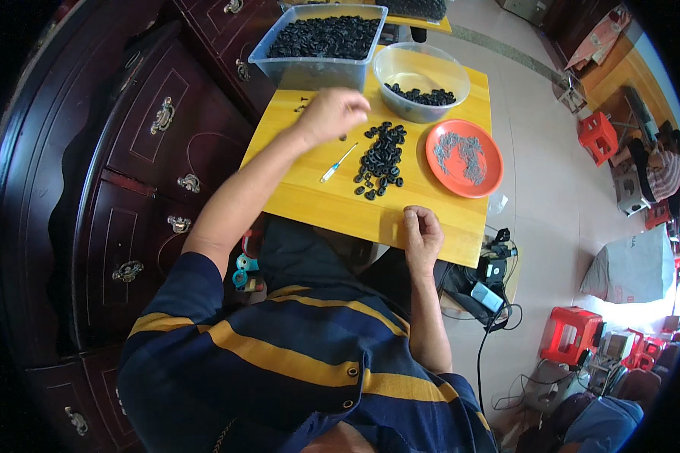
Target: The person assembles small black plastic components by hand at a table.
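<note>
striped shirt (302,343) nearest; left hand (332,115), right hand (423,234) curled (can't tell if gripping); probably handling black pieces (383,157), next needs precise pinch.

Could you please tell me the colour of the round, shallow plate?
The round, shallow plate is orange-red; it shows best in the head view.

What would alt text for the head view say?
A person's left hand is over a yellow wooden table, near a pile of black oval pieces; the right hand is at the near edge. Behind are a translucent rectangular tub and round bowl of black pieces; to the right, a round orange plate of thin grey pieces.
</note>
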`<action>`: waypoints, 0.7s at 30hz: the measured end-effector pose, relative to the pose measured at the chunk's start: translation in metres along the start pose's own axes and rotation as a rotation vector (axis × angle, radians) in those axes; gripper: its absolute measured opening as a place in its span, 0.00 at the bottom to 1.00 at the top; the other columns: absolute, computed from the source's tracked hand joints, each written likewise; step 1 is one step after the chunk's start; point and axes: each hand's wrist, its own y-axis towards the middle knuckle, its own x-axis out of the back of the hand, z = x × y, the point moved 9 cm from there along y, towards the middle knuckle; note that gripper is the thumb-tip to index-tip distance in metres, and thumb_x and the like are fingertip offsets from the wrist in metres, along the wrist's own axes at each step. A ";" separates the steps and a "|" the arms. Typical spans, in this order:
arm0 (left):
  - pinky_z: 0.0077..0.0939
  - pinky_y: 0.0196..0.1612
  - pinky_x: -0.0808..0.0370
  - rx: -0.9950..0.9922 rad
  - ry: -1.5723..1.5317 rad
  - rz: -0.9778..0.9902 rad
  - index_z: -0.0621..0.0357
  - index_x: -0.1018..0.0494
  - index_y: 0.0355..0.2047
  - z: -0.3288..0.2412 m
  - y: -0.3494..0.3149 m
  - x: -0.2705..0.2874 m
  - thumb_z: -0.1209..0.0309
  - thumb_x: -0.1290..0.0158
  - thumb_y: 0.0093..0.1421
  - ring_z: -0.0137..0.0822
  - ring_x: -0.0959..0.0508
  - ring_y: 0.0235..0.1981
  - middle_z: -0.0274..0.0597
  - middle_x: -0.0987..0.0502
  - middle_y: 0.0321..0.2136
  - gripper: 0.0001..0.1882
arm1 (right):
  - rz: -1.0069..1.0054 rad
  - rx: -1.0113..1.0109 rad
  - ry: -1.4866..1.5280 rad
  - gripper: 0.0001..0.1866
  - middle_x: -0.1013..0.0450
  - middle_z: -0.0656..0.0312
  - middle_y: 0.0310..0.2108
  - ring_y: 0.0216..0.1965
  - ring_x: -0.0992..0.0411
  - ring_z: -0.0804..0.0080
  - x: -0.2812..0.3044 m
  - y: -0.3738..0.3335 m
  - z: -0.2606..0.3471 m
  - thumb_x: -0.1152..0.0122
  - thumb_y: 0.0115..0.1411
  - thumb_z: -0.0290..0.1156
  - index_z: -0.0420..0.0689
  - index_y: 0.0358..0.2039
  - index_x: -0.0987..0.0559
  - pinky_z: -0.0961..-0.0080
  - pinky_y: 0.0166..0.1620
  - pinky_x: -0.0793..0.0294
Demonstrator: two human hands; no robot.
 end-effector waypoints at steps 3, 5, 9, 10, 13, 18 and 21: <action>0.33 0.35 0.24 -0.098 0.157 0.148 0.57 0.20 0.29 -0.011 -0.043 -0.056 0.72 0.43 0.53 0.39 0.20 0.29 0.42 0.21 0.27 0.05 | -0.003 -0.036 0.007 0.03 0.27 0.67 0.29 0.31 0.31 0.83 0.000 0.000 -0.003 0.39 0.61 0.24 0.38 0.33 0.21 0.83 0.38 0.30; 0.37 0.35 0.24 -0.078 0.206 0.203 0.55 0.20 0.28 -0.012 -0.064 -0.079 0.70 0.44 0.52 0.44 0.21 0.30 0.42 0.22 0.26 0.06 | -0.007 -0.033 -0.035 0.03 0.27 0.67 0.29 0.31 0.31 0.83 0.000 -0.001 -0.005 0.39 0.61 0.24 0.38 0.33 0.21 0.83 0.38 0.30; 0.39 0.37 0.24 -0.034 0.254 0.206 0.54 0.20 0.28 -0.012 -0.080 -0.095 0.69 0.45 0.53 0.45 0.21 0.33 0.40 0.22 0.28 0.06 | -0.006 -0.019 -0.027 0.03 0.26 0.66 0.29 0.31 0.30 0.83 -0.001 -0.001 -0.006 0.38 0.61 0.24 0.38 0.33 0.21 0.83 0.37 0.30; 0.39 0.37 0.24 -0.033 0.294 0.206 0.54 0.20 0.28 -0.010 -0.081 -0.097 0.69 0.45 0.53 0.45 0.21 0.33 0.40 0.22 0.29 0.06 | -0.003 -0.020 -0.024 0.03 0.26 0.66 0.29 0.31 0.30 0.83 -0.002 -0.001 -0.006 0.38 0.61 0.24 0.38 0.33 0.21 0.84 0.37 0.30; 0.40 0.38 0.24 -0.032 0.338 0.244 0.53 0.20 0.29 -0.002 -0.080 -0.102 0.69 0.46 0.54 0.45 0.21 0.34 0.40 0.22 0.30 0.06 | 0.004 -0.038 -0.003 0.03 0.26 0.66 0.29 0.31 0.30 0.83 -0.001 -0.001 -0.007 0.39 0.61 0.24 0.38 0.34 0.21 0.83 0.37 0.30; 0.41 0.38 0.24 -0.048 0.412 0.337 0.55 0.22 0.28 -0.005 -0.072 -0.107 0.71 0.46 0.53 0.45 0.21 0.35 0.40 0.22 0.30 0.05 | -0.002 -0.022 -0.003 0.03 0.27 0.67 0.29 0.31 0.31 0.83 -0.003 0.000 -0.005 0.39 0.61 0.24 0.38 0.34 0.21 0.84 0.37 0.30; 0.42 0.38 0.24 -0.022 0.442 0.421 0.55 0.23 0.28 -0.006 -0.066 -0.111 0.70 0.47 0.52 0.45 0.21 0.35 0.41 0.22 0.30 0.05 | 0.000 -0.038 0.005 0.03 0.27 0.67 0.28 0.30 0.31 0.83 -0.002 0.000 -0.006 0.39 0.61 0.24 0.38 0.34 0.21 0.84 0.36 0.30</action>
